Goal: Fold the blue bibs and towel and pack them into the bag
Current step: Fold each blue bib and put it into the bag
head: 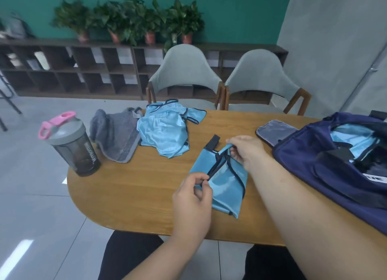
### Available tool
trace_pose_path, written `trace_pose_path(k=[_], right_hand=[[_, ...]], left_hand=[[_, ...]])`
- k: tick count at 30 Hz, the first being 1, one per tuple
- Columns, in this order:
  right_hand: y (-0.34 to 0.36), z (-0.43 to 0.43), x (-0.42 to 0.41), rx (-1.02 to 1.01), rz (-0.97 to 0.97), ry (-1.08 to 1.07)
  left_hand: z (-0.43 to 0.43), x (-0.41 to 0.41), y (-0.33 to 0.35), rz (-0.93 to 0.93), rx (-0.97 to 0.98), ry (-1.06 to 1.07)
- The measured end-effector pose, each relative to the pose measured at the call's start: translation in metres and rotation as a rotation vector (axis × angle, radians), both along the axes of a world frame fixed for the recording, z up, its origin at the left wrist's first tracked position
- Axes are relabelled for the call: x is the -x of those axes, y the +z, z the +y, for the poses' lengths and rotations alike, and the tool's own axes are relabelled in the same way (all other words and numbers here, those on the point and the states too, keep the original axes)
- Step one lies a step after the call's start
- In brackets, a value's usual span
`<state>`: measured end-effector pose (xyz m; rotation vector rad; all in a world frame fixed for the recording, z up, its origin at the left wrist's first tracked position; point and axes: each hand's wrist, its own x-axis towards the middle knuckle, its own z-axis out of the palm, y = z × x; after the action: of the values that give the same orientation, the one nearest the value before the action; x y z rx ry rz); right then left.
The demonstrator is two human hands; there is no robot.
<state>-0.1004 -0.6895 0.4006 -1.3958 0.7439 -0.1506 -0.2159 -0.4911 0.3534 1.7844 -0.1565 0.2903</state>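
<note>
Left hand pinches the near edge of the blue bib, right hand its far tip.

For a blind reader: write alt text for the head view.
Two hands pinch a blue bib on a wooden table, left hand at its near edge, right hand at its far end. A second bib, grey towel, bottle and open navy bag surround it.
</note>
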Motion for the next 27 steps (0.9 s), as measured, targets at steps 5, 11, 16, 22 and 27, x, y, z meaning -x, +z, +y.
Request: trace_pose_path(k=[5, 11, 16, 22, 27], right_hand=[[-0.011, 0.033, -0.022, 0.088, 0.013, -0.008], [-0.024, 0.060, -0.037, 0.253, 0.043, 0.008], [-0.030, 0.077, -0.043, 0.326, 0.043, 0.002], [-0.027, 0.094, -0.044, 0.414, 0.016, 0.049], [-0.036, 0.108, -0.035, 0.433, 0.013, 0.196]], left_hand=[[0.025, -0.016, -0.012, 0.075, -0.142, 0.103], [0.045, -0.026, -0.024, -0.054, -0.460, 0.122], [0.049, -0.028, -0.030, -0.035, -0.493, 0.109], [0.051, -0.029, -0.027, 0.094, -0.282, 0.125], [0.052, -0.028, -0.026, 0.094, -0.278, 0.131]])
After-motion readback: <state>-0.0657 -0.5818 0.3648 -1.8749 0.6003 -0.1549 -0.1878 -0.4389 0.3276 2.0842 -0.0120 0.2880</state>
